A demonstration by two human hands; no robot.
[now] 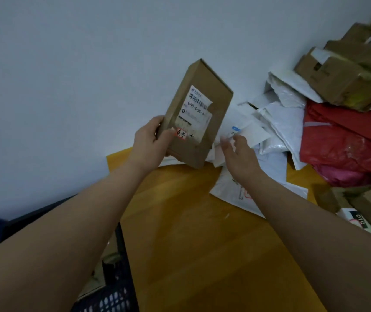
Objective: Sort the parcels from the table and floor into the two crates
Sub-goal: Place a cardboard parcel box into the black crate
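My left hand [152, 143] grips a flat brown cardboard box [211, 129] by its lower end and holds it upright above the far edge of the yellow wooden table [191, 233]. A white shipping label with a barcode faces me. My right hand [239, 154] hovers just right of the box, fingers relaxed and spread, over a heap of white mailer bags [277, 122]. A dark blue slatted crate [110, 298] stands on the floor at the table's left side, with some cardboard visible inside.
A red plastic parcel [347, 143] lies at the table's right, with brown cartons [342, 75] stacked above it against the white wall. Another white mailer [232, 190] lies flat under my right forearm. A small white box [358, 219] sits at the right edge.
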